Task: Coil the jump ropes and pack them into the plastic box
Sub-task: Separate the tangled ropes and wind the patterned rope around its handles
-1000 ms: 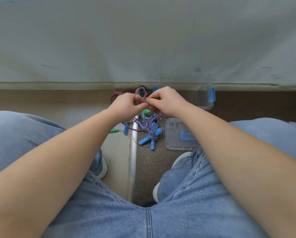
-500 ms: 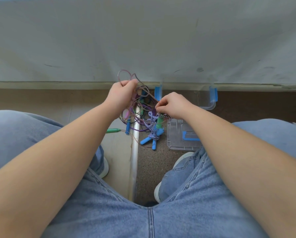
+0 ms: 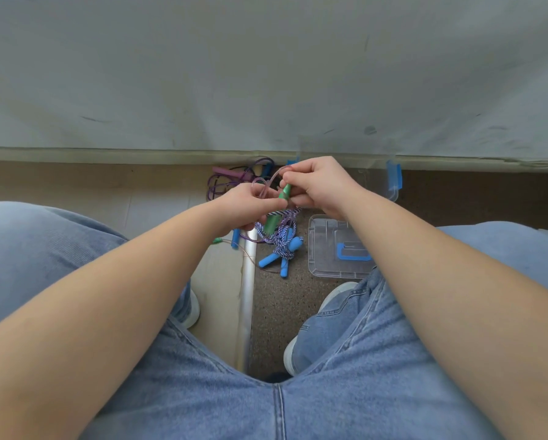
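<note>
My left hand (image 3: 245, 206) and my right hand (image 3: 318, 182) meet above the floor and both hold a jump rope with a thin pinkish cord (image 3: 266, 184) and green handles (image 3: 283, 193). The right hand pinches a cord loop and the upper green handle; the left grips the cord, with a second green handle (image 3: 271, 223) hanging under it. Below lies a blue-and-white braided rope with blue handles (image 3: 282, 246), tied in a bundle. A purple rope (image 3: 231, 179) lies by the wall. The clear plastic box (image 3: 393, 188) with blue clips stands behind my right hand, largely hidden.
The clear lid (image 3: 336, 249) with a blue clip lies flat on the speckled floor right of the ropes. A metal floor strip (image 3: 248, 281) runs between my feet. A grey wall (image 3: 266, 74) closes the far side. My knees in jeans flank the space.
My hands have come back together. The left hand dropped from its raised position by the wall, and the right hand rose from the pile, now holding a green handle.
</note>
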Available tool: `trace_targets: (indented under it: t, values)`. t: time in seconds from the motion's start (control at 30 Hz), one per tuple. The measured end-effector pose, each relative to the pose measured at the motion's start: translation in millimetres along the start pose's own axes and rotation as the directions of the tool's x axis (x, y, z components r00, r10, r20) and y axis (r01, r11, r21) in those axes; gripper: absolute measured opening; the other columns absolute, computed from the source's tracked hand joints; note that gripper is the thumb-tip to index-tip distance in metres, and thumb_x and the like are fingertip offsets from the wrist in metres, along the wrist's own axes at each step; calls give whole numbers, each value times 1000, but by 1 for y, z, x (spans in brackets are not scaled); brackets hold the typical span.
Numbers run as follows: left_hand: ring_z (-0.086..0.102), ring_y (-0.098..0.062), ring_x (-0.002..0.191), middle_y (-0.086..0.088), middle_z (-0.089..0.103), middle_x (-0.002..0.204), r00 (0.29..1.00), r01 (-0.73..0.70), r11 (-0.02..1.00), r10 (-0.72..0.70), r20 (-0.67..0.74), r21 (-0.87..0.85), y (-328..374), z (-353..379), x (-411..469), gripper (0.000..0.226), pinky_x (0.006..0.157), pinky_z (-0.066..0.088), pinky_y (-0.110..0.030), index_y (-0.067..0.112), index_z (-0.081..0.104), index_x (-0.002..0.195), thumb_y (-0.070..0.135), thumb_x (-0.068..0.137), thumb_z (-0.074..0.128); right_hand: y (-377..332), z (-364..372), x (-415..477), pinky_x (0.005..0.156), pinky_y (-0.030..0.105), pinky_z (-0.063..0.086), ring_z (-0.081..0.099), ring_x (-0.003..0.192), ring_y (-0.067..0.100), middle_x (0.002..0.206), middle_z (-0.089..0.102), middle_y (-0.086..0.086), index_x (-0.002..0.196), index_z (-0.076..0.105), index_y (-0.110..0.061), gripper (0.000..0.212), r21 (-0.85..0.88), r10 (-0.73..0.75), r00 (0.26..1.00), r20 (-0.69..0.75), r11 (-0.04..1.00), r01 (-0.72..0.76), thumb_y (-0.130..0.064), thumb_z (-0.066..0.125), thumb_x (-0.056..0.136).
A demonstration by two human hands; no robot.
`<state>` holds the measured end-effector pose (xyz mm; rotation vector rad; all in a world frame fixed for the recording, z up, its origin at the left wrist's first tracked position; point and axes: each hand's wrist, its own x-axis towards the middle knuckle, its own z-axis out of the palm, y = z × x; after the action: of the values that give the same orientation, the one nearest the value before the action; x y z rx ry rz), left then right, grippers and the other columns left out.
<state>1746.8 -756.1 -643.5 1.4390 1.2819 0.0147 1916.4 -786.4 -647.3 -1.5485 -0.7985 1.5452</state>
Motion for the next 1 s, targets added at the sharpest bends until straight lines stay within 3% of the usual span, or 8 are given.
trace_targets:
  t: [0.13,0.27,0.43,0.53,0.63,0.8,0.87,1.0]
  values:
    - [45,-9,55,7,56,67,1000,0,996,-1,6,91,3,2,-2,17,50,36,-22,27,67,97,41,89,69,-3,1,0,75,44,64,70,90,20,92,71,12,97,73,-15,15,-11,-101,994,-44,995,101,-4,63,97]
    - [42,-10,55,7,48,62,1000,-4,1000,4,-30,1,4,2,-3,29,50,33,-24,26,69,89,53,91,61,-5,4,-6,64,40,63,70,89,20,99,70,11,104,73,-14,16,-3,-92,995,26,996,92,-6,60,99]
    - [46,-6,52,11,57,63,999,-38,998,39,-6,49,6,-1,-1,12,45,37,-18,24,68,99,33,92,67,-5,0,-3,62,40,63,71,100,25,106,70,17,106,72,-17,17,-70,-154,984,-93,987,148,-10,56,102]
    - [53,-6,54,6,65,71,998,10,974,-22,51,226,1,-4,-1,10,42,38,-15,20,69,98,19,88,69,-9,-2,0,59,38,63,69,103,26,96,68,8,103,72,-21,18,-27,-236,958,-163,972,234,-14,55,103]
    - [51,-9,52,2,67,73,998,54,948,-64,19,315,-9,-3,2,17,45,38,-18,14,73,99,24,92,61,-14,-5,2,57,38,62,71,96,33,96,57,13,103,69,-22,20,26,-290,934,-210,953,302,-16,50,106]
    - [35,-14,42,-5,45,62,977,-12,998,-2,-211,-67,-3,-9,10,31,39,27,-19,19,69,77,31,97,50,-10,-2,6,58,36,61,62,72,18,84,54,3,106,63,-19,19,-137,-236,952,-196,968,211,-24,46,107]
    - [30,-11,38,-1,40,55,967,-93,954,17,-256,-287,8,-15,9,34,39,23,-18,18,63,74,33,100,47,-9,-2,6,59,35,58,59,63,18,78,57,4,108,62,-17,19,-199,-202,964,-174,966,166,-24,45,107]
    - [18,-8,39,4,29,52,981,-155,796,54,-187,-585,31,-21,1,36,47,13,-20,21,51,72,33,104,42,-6,1,4,56,32,54,57,59,15,80,64,3,109,62,-23,19,-278,-146,988,-56,952,125,-19,44,106]
